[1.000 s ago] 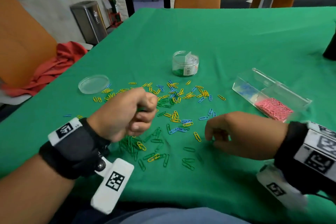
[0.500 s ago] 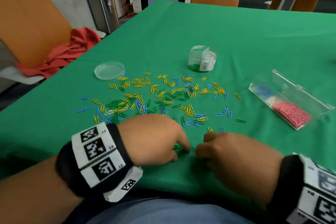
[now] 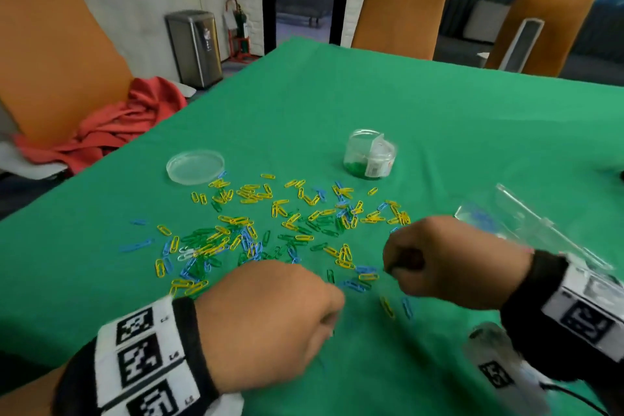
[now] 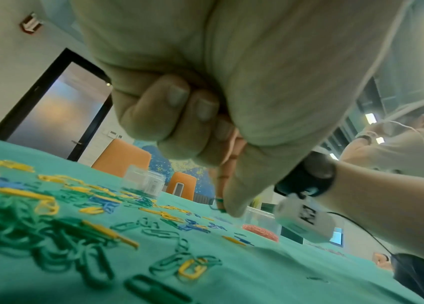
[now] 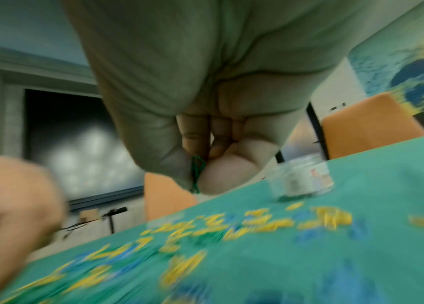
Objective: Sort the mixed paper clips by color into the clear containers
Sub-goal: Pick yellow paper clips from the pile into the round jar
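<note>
- Head view: the left hand (image 3: 270,321) hovers low over the green tabletop (image 3: 439,118), knuckles up, fingers curled under at the near edge of the scattered paper clips (image 3: 270,223).
- The left wrist view shows its fingers (image 4: 179,115) folded into the palm while thumb and forefinger pinch a green clip (image 4: 218,202) just above the cloth.
- The right hand (image 3: 449,260) is raised a little over the right end of the scatter, also curled; the right wrist view, though blurred, shows a green clip pinched (image 5: 196,174) between thumb and fingertip.
- The loose clips, yellow, blue and green, lie spread across the middle of the tabletop, densest to the left.
- Beyond them stands a round clear jar (image 3: 369,154) with green clips at its bottom, its flat lid (image 3: 195,166) lying apart to the left.
- To the right, a clear rectangular box (image 3: 526,223) sits partly behind the right wrist; the left wrist view shows pink clips (image 4: 260,232) in it.
- A red cloth (image 3: 111,125) lies heaped on a chair off the left edge.
</note>
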Available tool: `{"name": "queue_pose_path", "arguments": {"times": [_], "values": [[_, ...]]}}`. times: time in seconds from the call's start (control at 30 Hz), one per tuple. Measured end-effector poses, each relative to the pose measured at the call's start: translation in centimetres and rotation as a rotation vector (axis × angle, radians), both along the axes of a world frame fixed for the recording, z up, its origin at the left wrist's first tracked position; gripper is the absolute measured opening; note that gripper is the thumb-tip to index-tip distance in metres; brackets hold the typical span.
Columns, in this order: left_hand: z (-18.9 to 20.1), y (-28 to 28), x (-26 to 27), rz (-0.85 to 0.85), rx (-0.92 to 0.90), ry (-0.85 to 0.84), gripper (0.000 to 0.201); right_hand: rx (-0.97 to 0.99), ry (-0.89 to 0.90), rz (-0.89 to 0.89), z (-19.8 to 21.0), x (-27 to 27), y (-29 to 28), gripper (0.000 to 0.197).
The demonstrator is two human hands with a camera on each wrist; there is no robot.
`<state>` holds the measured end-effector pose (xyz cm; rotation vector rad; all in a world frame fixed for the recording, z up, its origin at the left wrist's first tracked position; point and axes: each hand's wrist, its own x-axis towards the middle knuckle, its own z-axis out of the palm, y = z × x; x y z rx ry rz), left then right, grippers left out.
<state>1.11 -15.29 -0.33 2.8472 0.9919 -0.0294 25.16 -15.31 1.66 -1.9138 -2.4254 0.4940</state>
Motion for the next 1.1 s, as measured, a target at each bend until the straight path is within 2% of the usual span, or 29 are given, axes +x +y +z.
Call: {"name": "queue_pose_path", "arguments": {"times": [0.17, 0.37, 0.57, 0.63, 0.8, 0.87, 0.93, 0.97, 1.1], "values": [[0.2, 0.7, 0.0, 0.134, -0.136, -0.057, 0.021, 0.280, -0.023, -0.169, 2.0, 2.2, 10.5, 0.009], [1.0, 2.1, 0.2, 0.144, -0.223, 0.012, 0.022, 0.298, -0.124, -0.263, 2.2, 2.4, 19.5, 0.018], [2.0, 3.9, -1.0, 0.116, -0.345, 0.007, 0.018, 0.190, -0.133, -0.294, 0.8, 2.5, 21.4, 0.020], [2.7, 4.6, -1.2, 0.123, -0.384, 0.002, 0.012, 0.208, -0.079, -0.308, 0.7, 3.1, 21.4, 0.023], [4.5, 7.8, -0.9, 0.191, -0.319, -0.132, 0.010, 0.318, 0.044, -0.315, 1.5, 4.9, 21.5, 0.022], [5.0, 10.7, 0.6, 0.205, -0.301, -0.206, 0.012, 0.250, 0.028, -0.335, 1.5, 5.8, 21.5, 0.042], [5.0, 14.3, 2.6, 0.220, -0.277, -0.203, 0.014, 0.031, 0.022, -0.350, 1.0, 6.3, 20.9, 0.082], [4.8, 16.4, 3.8, 0.232, -0.261, -0.180, 0.015, -0.059, 0.005, -0.338, 0.5, 6.3, 20.6, 0.095], [4.6, 23.4, 9.4, 0.189, -0.205, -0.072, 0.016, -0.088, -0.025, -0.280, -2.2, 6.4, 20.8, 0.104]]}}
